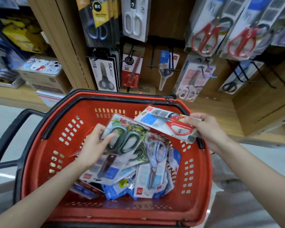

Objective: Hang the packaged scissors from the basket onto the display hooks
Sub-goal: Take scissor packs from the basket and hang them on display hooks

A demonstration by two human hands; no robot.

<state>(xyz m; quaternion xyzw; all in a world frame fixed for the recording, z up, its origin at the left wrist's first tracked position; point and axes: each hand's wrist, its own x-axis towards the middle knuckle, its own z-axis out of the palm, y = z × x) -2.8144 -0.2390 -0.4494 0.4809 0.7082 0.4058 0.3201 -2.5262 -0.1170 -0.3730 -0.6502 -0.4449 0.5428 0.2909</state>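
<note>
A red plastic basket (39,145) sits below me, filled with several packaged scissors (148,175). My left hand (95,145) grips a pack of green-handled scissors (125,137) with a floral card, lifted at a tilt over the pile. My right hand (204,129) holds a pack of red-handled scissors (164,124) by its end, above the basket's far right rim. Display hooks (161,68) stick out of the wooden wall behind the basket, some bare, most carrying scissor packs.
Red-handled scissor packs (206,35) hang at the upper right, white (133,18) and black ones (105,74) at the centre and left. A pink pack (191,79) hangs low right. Boxes and tins (43,68) fill the left shelf. The basket's black handle (8,134) juts left.
</note>
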